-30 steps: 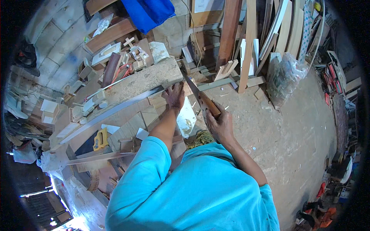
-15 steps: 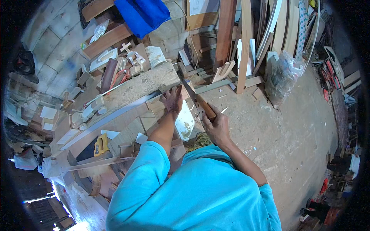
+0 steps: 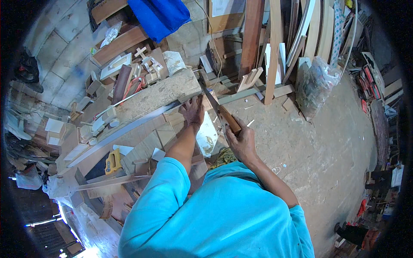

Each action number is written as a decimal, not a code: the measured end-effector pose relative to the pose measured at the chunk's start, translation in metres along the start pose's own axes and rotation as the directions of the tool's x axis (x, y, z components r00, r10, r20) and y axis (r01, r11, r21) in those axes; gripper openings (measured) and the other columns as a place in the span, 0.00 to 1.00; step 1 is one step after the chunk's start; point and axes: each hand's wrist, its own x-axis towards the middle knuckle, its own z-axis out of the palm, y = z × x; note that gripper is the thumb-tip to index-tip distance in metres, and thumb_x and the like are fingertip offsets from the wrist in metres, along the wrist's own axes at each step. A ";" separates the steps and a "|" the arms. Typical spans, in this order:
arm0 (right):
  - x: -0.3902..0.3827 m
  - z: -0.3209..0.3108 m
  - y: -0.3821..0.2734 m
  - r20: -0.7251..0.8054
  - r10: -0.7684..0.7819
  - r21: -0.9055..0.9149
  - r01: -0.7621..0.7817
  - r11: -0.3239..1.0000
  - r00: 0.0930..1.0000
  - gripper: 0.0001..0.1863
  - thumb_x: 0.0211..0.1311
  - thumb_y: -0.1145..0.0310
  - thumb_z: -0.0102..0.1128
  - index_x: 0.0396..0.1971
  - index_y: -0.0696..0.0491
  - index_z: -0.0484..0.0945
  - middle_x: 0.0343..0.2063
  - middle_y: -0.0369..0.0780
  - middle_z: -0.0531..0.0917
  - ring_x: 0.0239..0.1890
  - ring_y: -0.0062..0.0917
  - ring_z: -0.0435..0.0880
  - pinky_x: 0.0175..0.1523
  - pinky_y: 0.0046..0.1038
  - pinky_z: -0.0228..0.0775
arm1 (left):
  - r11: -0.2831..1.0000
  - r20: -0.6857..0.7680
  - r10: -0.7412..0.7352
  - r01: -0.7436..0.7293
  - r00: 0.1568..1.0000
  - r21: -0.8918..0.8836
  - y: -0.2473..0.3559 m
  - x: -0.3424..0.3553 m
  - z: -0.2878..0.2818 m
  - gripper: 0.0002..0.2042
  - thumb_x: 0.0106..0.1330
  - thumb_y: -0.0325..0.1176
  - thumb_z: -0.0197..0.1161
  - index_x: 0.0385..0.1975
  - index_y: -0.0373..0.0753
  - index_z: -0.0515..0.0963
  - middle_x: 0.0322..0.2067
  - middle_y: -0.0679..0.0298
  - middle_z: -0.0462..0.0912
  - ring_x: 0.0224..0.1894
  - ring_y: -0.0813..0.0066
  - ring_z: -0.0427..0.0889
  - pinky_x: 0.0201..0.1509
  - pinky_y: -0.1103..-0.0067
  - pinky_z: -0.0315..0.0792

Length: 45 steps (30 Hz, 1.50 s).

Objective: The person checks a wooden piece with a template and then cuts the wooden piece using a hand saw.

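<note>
My left hand (image 3: 193, 111) lies with fingers spread on light wood at the near end of a long thick beam (image 3: 176, 86). The wood under the palm is mostly covered. Just to its right, my right hand (image 3: 241, 139) is closed round the wooden handle of a hand saw (image 3: 212, 99). The dark blade points away from me and runs past the beam's end, close to the left fingertips. Whether its teeth touch the wood I cannot tell. A stained white panel (image 3: 207, 135) sits below, between my forearms.
Wooden offcuts and small crosses (image 3: 151, 64) clutter the bench beyond the beam. A yellow-handled saw (image 3: 113, 161) lies at left. Tall boards (image 3: 272, 51) lean at the back beside a clear plastic bag (image 3: 317, 88). Scraps dot the concrete floor (image 3: 318, 159).
Both hands and the saw stay in nearly the same place. Dark shapes at the far lower right edge have shifted slightly.
</note>
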 end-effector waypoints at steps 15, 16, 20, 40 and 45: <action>0.003 0.007 0.006 -0.018 -0.018 -0.020 0.018 1.000 1.000 0.20 0.52 0.71 0.56 0.46 0.63 0.71 0.18 0.53 0.77 0.20 0.33 0.80 0.28 0.31 0.70 | 0.999 0.013 -0.040 0.040 0.999 0.011 0.001 0.000 -0.002 0.21 0.57 0.42 0.52 0.52 0.55 0.65 0.53 0.70 0.61 0.57 0.62 0.56 0.51 0.55 0.52; 0.002 0.006 0.006 -0.020 -0.015 -0.020 0.015 1.000 1.000 0.20 0.52 0.71 0.56 0.46 0.63 0.71 0.18 0.53 0.77 0.20 0.33 0.80 0.28 0.31 0.70 | 0.999 0.033 -0.036 0.036 0.999 0.015 0.002 -0.001 -0.004 0.21 0.57 0.42 0.52 0.53 0.55 0.65 0.53 0.70 0.61 0.56 0.62 0.57 0.50 0.55 0.52; 0.001 0.005 0.003 -0.024 -0.023 -0.041 0.023 0.999 0.999 0.20 0.52 0.71 0.56 0.46 0.63 0.70 0.18 0.53 0.77 0.20 0.34 0.80 0.27 0.31 0.70 | 0.999 0.079 -0.039 0.040 0.996 -0.008 0.002 0.000 -0.009 0.20 0.59 0.44 0.49 0.53 0.54 0.67 0.53 0.66 0.64 0.56 0.60 0.58 0.52 0.53 0.52; -0.007 0.009 0.012 -0.055 -0.091 -0.242 0.075 0.967 0.994 0.17 0.56 0.69 0.56 0.42 0.63 0.71 0.16 0.49 0.78 0.17 0.25 0.79 0.22 0.27 0.68 | 0.998 0.241 -0.022 0.035 0.970 -0.050 0.010 0.007 -0.057 0.20 0.56 0.43 0.51 0.49 0.48 0.70 0.51 0.67 0.64 0.53 0.60 0.61 0.52 0.56 0.54; -0.008 0.017 0.016 -0.095 -0.171 -0.119 0.159 0.980 0.981 0.17 0.54 0.70 0.56 0.42 0.60 0.67 0.17 0.52 0.77 0.19 0.41 0.80 0.23 0.35 0.70 | 0.993 0.207 0.110 -0.097 0.972 -0.070 -0.008 0.015 -0.037 0.17 0.56 0.43 0.50 0.44 0.44 0.72 0.47 0.64 0.66 0.49 0.60 0.63 0.52 0.62 0.58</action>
